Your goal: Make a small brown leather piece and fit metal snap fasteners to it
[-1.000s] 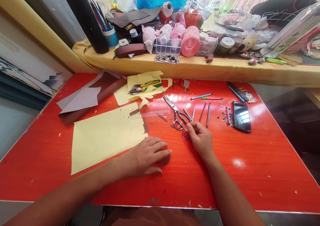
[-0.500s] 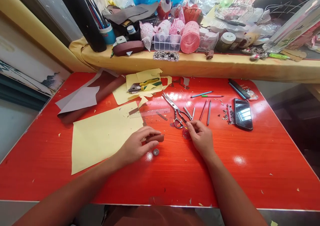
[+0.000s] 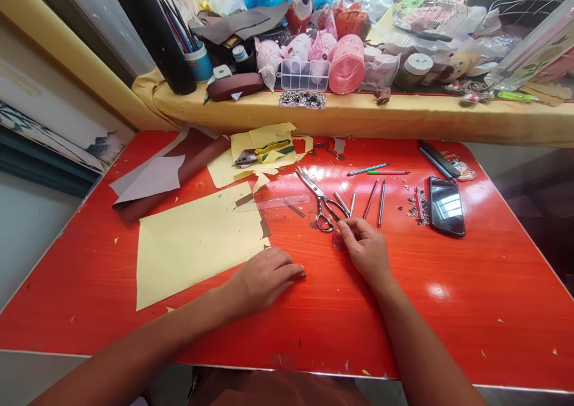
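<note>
My left hand (image 3: 266, 279) rests low over the red table, fingers curled together and pointing right. Only a small dark bit shows at its fingertips; whatever lies under the palm is hidden. My right hand (image 3: 365, 246) is closed in a pinch beside the handles of the metal scissors (image 3: 319, 198), and what it pinches is too small to name. Just below those fingertips lies a small round reddish clear thing (image 3: 338, 241), partly covered. A yellow sheet (image 3: 197, 247) lies flat beyond my left forearm, with brown scraps (image 3: 263, 225) along its right edge.
Pliers (image 3: 264, 153) lie on torn yellow paper at the back. Brown sheet material (image 3: 155, 182) is folded at left. Several pens (image 3: 381, 203), a clear ruler (image 3: 282, 201) and a phone (image 3: 446, 207) lie about. A crowded ledge (image 3: 224, 114) runs behind the table.
My left hand has come down and closed over the spot where a small metal disc lay. The brown piece it held and the disc are now out of sight. My right hand keeps its pinch.
</note>
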Motion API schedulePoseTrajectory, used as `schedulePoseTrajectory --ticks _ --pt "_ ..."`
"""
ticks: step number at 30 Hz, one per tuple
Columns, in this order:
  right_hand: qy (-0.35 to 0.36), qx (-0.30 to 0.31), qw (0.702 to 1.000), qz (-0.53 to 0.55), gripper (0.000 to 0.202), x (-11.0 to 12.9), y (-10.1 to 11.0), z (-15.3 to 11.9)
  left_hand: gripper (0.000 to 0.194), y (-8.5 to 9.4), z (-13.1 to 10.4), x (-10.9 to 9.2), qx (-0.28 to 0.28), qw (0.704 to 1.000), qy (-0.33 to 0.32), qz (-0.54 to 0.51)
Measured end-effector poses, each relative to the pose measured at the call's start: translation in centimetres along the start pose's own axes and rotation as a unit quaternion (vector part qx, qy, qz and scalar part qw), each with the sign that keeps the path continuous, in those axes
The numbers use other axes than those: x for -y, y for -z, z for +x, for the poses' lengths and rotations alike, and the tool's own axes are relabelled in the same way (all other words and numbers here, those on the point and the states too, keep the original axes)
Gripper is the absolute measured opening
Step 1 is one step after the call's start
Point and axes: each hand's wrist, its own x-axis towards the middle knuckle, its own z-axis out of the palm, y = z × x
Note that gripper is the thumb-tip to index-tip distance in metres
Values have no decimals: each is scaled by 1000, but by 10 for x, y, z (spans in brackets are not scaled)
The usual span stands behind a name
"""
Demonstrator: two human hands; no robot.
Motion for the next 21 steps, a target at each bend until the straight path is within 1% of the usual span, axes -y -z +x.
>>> schedulePoseTrajectory --ticks 3,6,10,13,15,18,19,21 --pt "-11 15 1000 13 37 1 0 0 22 -6 -2 -1 8 999 -15 38" --pt "-20 22 999 15 39 -1 0 0 21 -11 6 -1 4 998 -29 61" --pt "-16 17 1000 -9 41 -4 1 0 27 -20 30 -1 2 996 -52 75" --pt "7 -4 999 -38 44 -3 1 1 30 -27 50 -1 12 994 -73 84" --pt "20 -12 999 -45 44 -1 2 1 29 -29 58 -2 20 993 -79 90" --pt "26 -11 999 -43 44 3 3 3 25 -26 58 1 34 993 -84 72" --pt "28 -10 999 -45 44 4 3 3 27 -24 56 3 32 994 -84 62" --pt "28 -9 998 -50 43 6 3 3 38 -19 48 8 10 996 -72 47"
